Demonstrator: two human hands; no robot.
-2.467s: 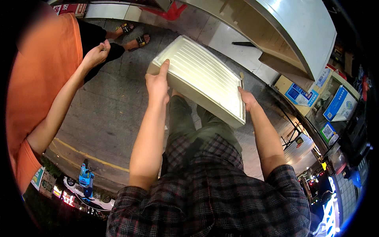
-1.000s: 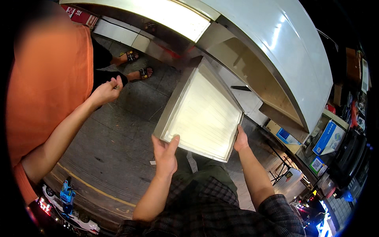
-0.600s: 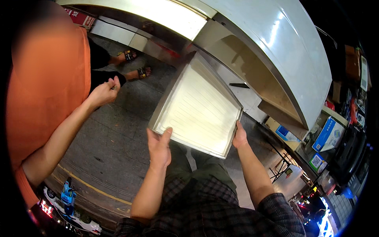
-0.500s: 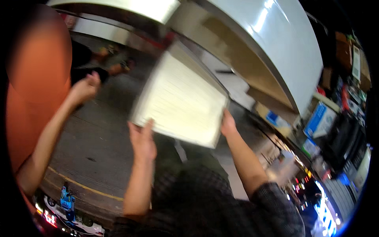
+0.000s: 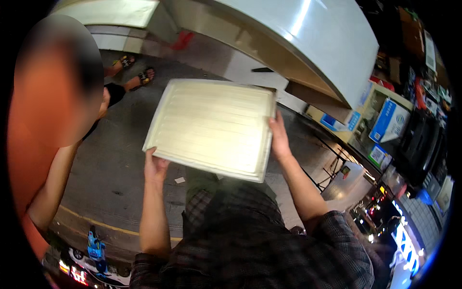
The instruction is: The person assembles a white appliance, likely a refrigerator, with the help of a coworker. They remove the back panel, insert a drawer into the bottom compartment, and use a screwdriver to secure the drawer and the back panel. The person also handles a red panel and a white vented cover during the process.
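A pale cream rectangular panel (image 5: 211,127) with shallow parallel ridges and a raised rim is held out in front of my body, over the grey floor. At its near left corner, my left hand (image 5: 155,167) is closed on the edge, thumb on top and the other fingers partly hidden beneath. My right hand (image 5: 279,138) grips the right edge, its fingers mostly behind the panel. The underside of the panel is out of sight.
Another person in an orange top (image 5: 31,168) stands close on my left. A large glossy white counter (image 5: 327,43) curves across the far right. Beside it are a blue-and-white box (image 5: 389,120) and a black bag (image 5: 423,139). Sandalled feet (image 5: 146,76) stand beyond.
The panel has turned flatter and more level, its far side coming nearer. My left hand has shifted slightly left. The other person's outstretched hand has drawn back.
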